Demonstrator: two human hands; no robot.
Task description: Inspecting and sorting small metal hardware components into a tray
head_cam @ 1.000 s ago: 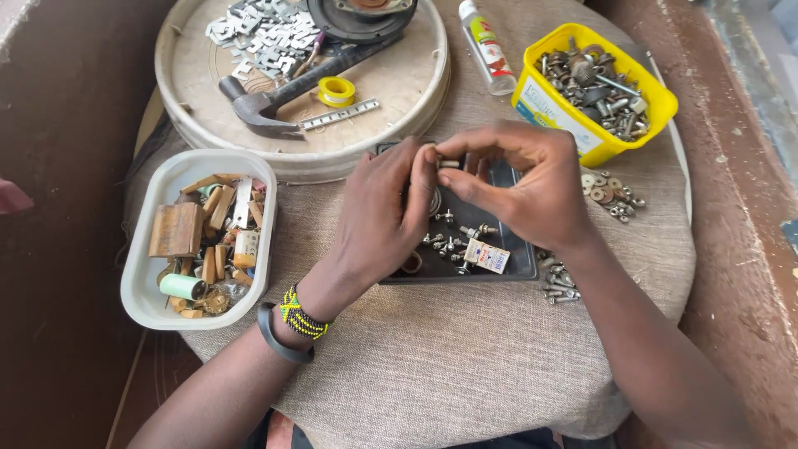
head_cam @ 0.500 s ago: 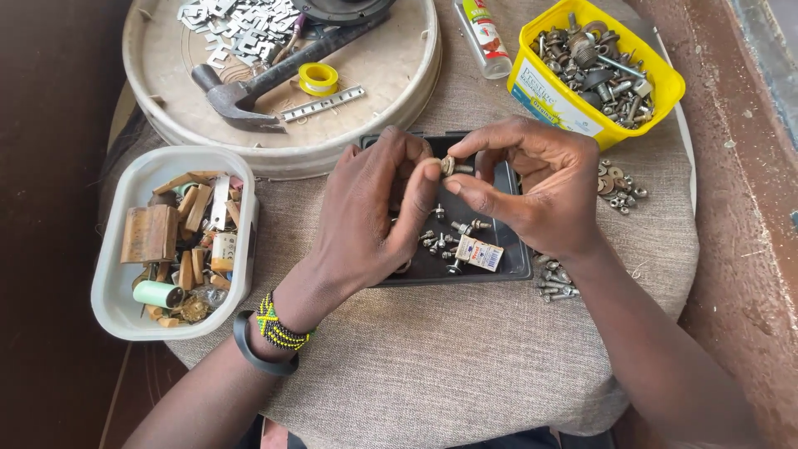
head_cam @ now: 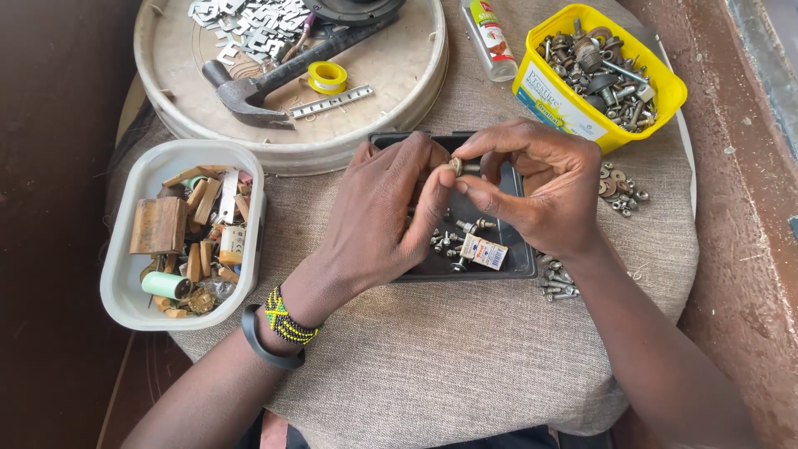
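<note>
While both hands meet above the black tray, the left hand and right hand pinch a small bolt between thumb and fingertips, fingers clamped on it from either side. More screws lie in the tray below. A white tub sits left, a yellow tub right, and a hammer lies on the round tray.

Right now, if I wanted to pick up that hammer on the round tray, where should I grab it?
Probably grab the hammer by its long dark handle, near the middle, coming from above. It lies flat on the round tray, head at the left, and the top end seems tucked under something dark.
</note>
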